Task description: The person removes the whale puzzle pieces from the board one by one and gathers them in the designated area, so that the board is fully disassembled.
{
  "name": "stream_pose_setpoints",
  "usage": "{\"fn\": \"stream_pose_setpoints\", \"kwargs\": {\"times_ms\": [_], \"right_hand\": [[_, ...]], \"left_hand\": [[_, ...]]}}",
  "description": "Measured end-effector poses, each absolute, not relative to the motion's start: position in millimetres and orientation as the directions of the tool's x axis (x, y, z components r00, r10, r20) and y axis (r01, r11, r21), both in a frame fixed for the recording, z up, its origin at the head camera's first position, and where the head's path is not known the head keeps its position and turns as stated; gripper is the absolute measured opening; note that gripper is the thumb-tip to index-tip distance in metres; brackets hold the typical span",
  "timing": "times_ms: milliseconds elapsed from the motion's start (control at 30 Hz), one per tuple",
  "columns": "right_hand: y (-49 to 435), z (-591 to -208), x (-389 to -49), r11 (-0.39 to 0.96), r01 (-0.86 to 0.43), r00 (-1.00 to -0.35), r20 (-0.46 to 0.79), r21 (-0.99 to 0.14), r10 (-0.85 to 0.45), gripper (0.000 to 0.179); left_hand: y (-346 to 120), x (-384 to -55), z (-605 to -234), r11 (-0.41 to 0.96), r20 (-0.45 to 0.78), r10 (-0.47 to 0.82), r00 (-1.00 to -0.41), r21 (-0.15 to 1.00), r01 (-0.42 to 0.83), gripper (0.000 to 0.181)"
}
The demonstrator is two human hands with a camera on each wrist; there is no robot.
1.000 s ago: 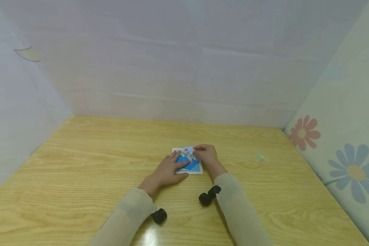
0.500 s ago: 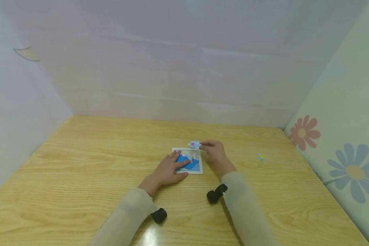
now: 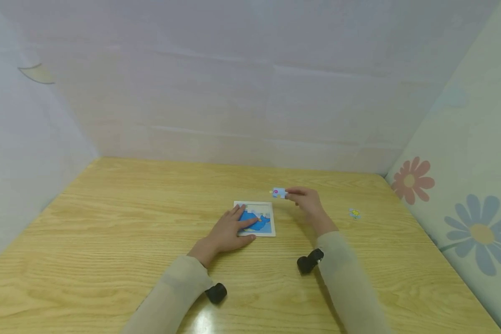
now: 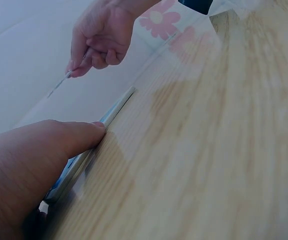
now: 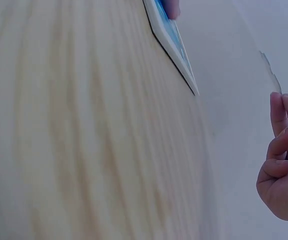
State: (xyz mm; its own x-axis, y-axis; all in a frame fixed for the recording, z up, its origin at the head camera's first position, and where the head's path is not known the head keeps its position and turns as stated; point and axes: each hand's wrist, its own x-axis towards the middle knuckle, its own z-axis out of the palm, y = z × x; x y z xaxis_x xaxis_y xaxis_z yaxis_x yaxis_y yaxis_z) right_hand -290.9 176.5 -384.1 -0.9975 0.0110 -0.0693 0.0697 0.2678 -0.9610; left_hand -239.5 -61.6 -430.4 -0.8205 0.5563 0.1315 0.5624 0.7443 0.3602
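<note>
A small square puzzle board (image 3: pixel 272 230) with a white rim and a blue picture lies on the table. Fingers spread, my left hand (image 3: pixel 227 230) rests flat on the board's left part; in the left wrist view its thumb (image 4: pixel 81 137) lies along the edge. My right hand (image 3: pixel 311 204) pinches a pale blue puzzle piece (image 3: pixel 279 192) with a pink mark between thumb and fingers. That piece is held in the air beyond the board's far right corner, and appears edge-on in the right wrist view (image 5: pixel 271 72). A pale, bare-looking strip shows at the board's top.
Another puzzle piece (image 3: pixel 355 213), with a yellow flower, lies on the wooden table (image 3: pixel 150 195) to the right. Pale cloth walls stand behind the table and at both sides; the right one (image 3: pixel 442 139) carries printed flowers.
My right hand has lifted the pink-marked puzzle piece off the top of the board and carried it right and away. The left hand has stayed in place.
</note>
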Motion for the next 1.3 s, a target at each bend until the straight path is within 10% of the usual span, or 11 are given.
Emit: {"fn": "stream_pose_setpoints", "kwargs": {"times_ms": [1300], "right_hand": [[319, -370, -270, 0.373, 0.109, -0.992, -0.076, -0.922, 0.101, 0.046]], "left_hand": [[-64, -237, -430, 0.742, 0.142, 0.548, -0.824, 0.372, 0.558, 0.053]]}}
